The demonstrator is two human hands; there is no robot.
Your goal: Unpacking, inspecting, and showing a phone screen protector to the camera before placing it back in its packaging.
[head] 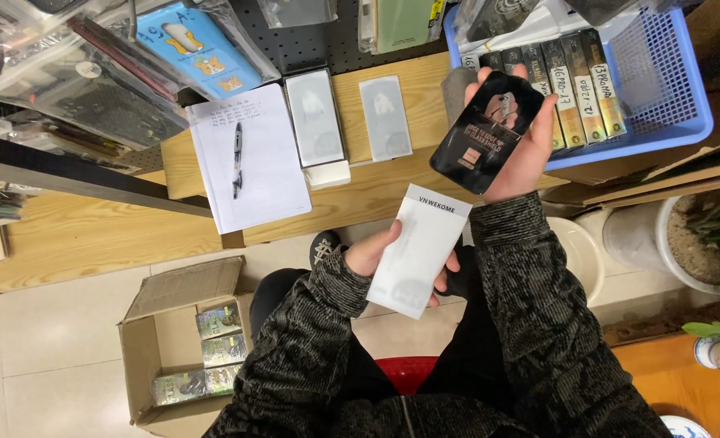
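left hand (374, 253): fingers closed round a white flat box (419, 250), held over the lap | right hand (525, 146): fingers wrapped on a black glossy packet (487, 131) (raised before the blue basket (675, 97)) | counter (376, 191): notepad (250, 158) with pen (237, 160), two white boxes | floor: open cardboard carton (183, 341)

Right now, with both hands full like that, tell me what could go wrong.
1. The right hand grips the black phone case by its edges above the blue basket; a slip could drop it among the boxes there.
2. The left hand pinches the white sleeve over open floor; if it falls, it may land by the cardboard box.
3. The two white packs lie near the shelf edge, where a sleeve might knock them off.
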